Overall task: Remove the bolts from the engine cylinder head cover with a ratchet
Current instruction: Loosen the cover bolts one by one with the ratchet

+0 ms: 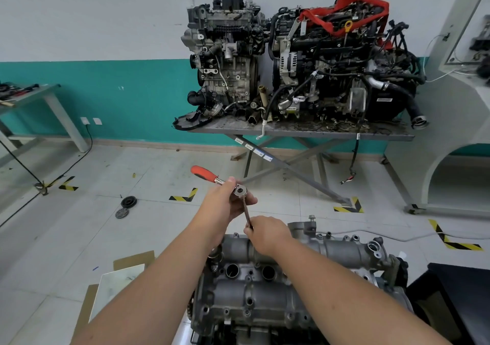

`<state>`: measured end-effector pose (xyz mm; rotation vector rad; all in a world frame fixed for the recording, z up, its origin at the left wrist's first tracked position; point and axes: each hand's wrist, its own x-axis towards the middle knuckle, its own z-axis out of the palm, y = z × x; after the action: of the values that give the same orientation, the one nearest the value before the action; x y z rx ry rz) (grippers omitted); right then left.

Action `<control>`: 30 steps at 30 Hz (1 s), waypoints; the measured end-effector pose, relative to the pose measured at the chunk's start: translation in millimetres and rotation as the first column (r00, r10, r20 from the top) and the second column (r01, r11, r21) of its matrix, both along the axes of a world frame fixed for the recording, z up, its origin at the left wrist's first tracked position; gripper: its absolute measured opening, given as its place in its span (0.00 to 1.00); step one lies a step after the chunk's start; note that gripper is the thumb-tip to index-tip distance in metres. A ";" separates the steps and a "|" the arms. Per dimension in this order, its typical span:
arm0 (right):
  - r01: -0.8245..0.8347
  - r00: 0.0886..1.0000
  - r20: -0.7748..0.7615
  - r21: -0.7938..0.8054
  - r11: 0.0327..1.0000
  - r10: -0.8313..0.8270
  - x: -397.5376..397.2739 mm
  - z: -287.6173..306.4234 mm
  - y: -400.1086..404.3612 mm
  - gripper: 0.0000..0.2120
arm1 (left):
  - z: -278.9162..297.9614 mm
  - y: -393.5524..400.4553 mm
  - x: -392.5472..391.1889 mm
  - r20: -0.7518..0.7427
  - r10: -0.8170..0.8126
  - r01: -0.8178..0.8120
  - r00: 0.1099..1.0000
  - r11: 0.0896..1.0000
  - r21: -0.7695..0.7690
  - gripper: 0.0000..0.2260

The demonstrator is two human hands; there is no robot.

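The grey aluminium cylinder head cover (265,289) lies below me on the engine, with spark plug holes and several bolts along its edges. My left hand (225,207) grips the head of a ratchet (240,191) whose red handle (202,173) points up and to the left. A thin extension bar (247,213) runs down from the ratchet head. My right hand (267,234) pinches the lower end of that bar just above the cover's far edge. The socket tip is hidden by my right hand.
Two complete engines (299,61) stand on a metal table (305,130) against the teal and white wall. Two dark discs (126,207) lie on the tiled floor at left. Cardboard (116,286) lies beside the engine. A dark bench (461,291) is at right.
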<state>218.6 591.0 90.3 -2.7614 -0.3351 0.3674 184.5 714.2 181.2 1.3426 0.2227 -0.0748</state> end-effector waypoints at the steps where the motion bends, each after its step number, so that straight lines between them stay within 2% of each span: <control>1: -0.001 1.000 -0.007 0.004 1.000 0.001 0.9 0.1 -0.1 0.13 | 4.9 0.4 2.5 -0.036 0.014 -0.014 0.999 1.000 0.009 0.12; 3: -0.002 1.000 -0.021 0.004 1.000 0.002 2.1 0.7 0.5 0.13 | 16.2 -0.7 8.6 -0.115 0.032 -0.025 0.993 0.998 0.061 0.10; 5: -0.001 1.000 -0.025 0.000 1.000 0.001 2.0 0.2 1.6 0.13 | 25.6 -4.4 13.7 -0.173 0.036 0.002 0.984 0.976 0.216 0.10; 7: 0.007 1.000 -0.007 0.001 1.000 -0.007 0.5 -0.6 1.9 0.13 | 31.7 -11.6 18.5 -0.181 0.035 0.041 0.983 0.916 0.399 0.11; 9: 0.006 1.000 -0.001 0.008 1.000 -0.006 -0.5 -1.0 1.8 0.13 | 37.6 -18.0 23.4 -0.152 0.000 0.089 0.988 0.814 0.574 0.11; 11: 0.001 1.000 -0.009 0.018 1.000 -0.001 -0.6 -1.2 1.0 0.13 | 43.7 -21.5 27.5 -0.110 -0.095 0.146 0.989 0.632 0.762 0.11; 13: -0.006 1.000 -0.007 0.030 1.000 0.006 0.0 -0.4 -0.2 0.12 | 45.6 -22.8 29.3 -0.085 -0.195 0.152 0.977 0.360 0.921 0.12; 15: -0.013 1.000 -0.009 0.040 0.999 0.013 0.4 -0.3 -0.9 0.12 | 42.0 -23.5 27.8 -0.066 -0.280 0.088 0.958 0.068 0.994 0.11; 16: -0.015 1.000 -0.011 0.043 0.999 0.016 0.7 -1.0 -1.0 0.12 | 38.6 -23.9 26.3 -0.047 -0.317 0.041 0.947 -0.025 0.999 0.10; 17: -0.019 1.000 -0.013 0.041 0.999 0.020 0.8 -0.9 -1.0 0.12 | 34.8 -24.0 24.7 -0.023 -0.347 -0.001 0.938 -0.067 0.998 0.11; 20: -0.026 1.000 0.003 0.021 0.999 0.026 -0.1 1.8 -1.1 0.12 | 25.3 -23.0 21.2 0.053 -0.395 -0.102 0.917 -0.105 0.989 0.16; 22: -0.045 0.999 0.011 0.006 0.999 0.045 -2.1 2.8 -1.1 0.12 | 15.6 -21.0 17.8 0.200 -0.438 -0.279 0.876 -0.123 0.952 0.21; 23: -0.057 0.998 0.019 -0.009 0.998 0.057 -3.7 4.1 -1.0 0.12 | 10.0 -20.2 14.7 0.297 -0.472 -0.381 0.830 -0.092 0.920 0.22; 26: -0.127 0.990 0.050 -0.063 0.990 0.131 -4.3 5.3 -1.3 0.08 | -3.4 -20.4 8.7 0.584 -0.500 -0.623 0.639 0.109 0.775 0.25; 30: -0.181 0.979 0.082 -0.040 0.983 0.184 -4.8 9.3 1.9 0.09 | -19.3 -23.2 6.3 0.713 -0.367 -0.681 0.597 0.237 0.693 0.23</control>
<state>213.7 592.9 99.6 -2.7912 -0.6124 0.3018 190.8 690.9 161.9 2.4852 -0.4890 1.1313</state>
